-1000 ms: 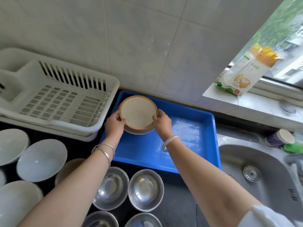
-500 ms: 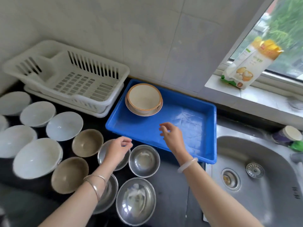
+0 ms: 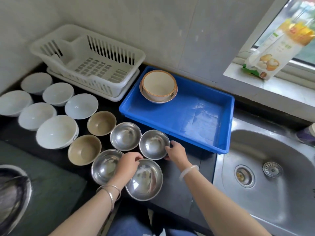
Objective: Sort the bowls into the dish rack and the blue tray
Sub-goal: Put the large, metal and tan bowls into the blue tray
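The white dish rack (image 3: 88, 65) stands empty at the back left. Beside it the blue tray (image 3: 187, 120) holds a stack of two cream bowls (image 3: 158, 86) in its far left corner. On the black counter sit several steel bowls, two brown bowls (image 3: 101, 123) and several white bowls (image 3: 57, 132). My right hand (image 3: 176, 153) grips the right rim of a steel bowl (image 3: 154, 144) in front of the tray. My left hand (image 3: 127, 165) has its fingers curled where that bowl meets the nearest steel bowl (image 3: 144, 179); I cannot tell which it touches.
A steel sink (image 3: 264, 167) lies to the right of the counter. A yellow and white bag (image 3: 272, 48) leans on the windowsill. A dark pan (image 3: 12, 193) shows at the lower left. The tiled wall stands right behind rack and tray.
Both hands let go of the cream bowl stack in the tray and drew back to the steel bowls at the counter's front. The view has tilted down and left.
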`<action>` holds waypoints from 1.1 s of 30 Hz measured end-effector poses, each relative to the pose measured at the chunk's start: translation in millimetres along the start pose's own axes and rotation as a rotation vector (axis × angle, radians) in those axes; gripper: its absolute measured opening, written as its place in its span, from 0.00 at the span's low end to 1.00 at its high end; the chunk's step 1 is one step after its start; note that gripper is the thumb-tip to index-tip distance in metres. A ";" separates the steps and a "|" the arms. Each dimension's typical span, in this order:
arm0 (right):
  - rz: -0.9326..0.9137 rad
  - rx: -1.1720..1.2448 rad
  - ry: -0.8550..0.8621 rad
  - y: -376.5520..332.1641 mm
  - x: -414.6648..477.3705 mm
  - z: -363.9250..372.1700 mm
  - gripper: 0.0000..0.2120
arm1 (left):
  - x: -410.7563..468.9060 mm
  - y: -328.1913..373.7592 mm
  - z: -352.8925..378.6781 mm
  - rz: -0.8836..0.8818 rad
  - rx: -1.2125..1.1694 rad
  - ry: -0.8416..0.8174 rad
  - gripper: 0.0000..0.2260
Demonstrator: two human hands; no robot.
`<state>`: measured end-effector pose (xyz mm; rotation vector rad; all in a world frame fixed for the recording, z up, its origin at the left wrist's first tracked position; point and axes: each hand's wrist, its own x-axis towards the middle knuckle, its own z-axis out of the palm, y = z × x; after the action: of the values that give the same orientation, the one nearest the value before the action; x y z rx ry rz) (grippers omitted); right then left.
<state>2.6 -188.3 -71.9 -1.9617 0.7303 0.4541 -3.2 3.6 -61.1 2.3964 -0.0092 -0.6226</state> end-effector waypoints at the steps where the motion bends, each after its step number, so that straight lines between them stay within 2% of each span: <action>1: -0.014 0.005 0.009 -0.5 0.4 0.3 0.05 | 0.1 0.1 0.1 0.000 0.007 0.001 0.10; 8: -0.013 0.024 0.084 -1.9 -14.9 -20.3 0.09 | 9.6 -2.0 2.6 0.000 -0.008 0.008 0.08; 13: -0.087 0.006 0.206 -9.7 -27.4 -41.6 0.10 | 23.4 10.0 2.8 -0.003 -0.059 0.026 0.07; 25: -0.079 -0.116 0.222 10.6 -53.4 -37.2 0.08 | 42.8 18.5 8.6 -0.003 -0.296 0.039 0.07; 33: -0.066 -0.114 0.207 19.5 -49.4 -21.6 0.04 | 36.0 8.1 10.3 -0.208 -0.612 -0.080 0.10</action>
<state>-47.1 -199.5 -45.6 -2.1553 0.7812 0.2597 25.4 -14.7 -78.8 1.7902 0.3504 -0.6959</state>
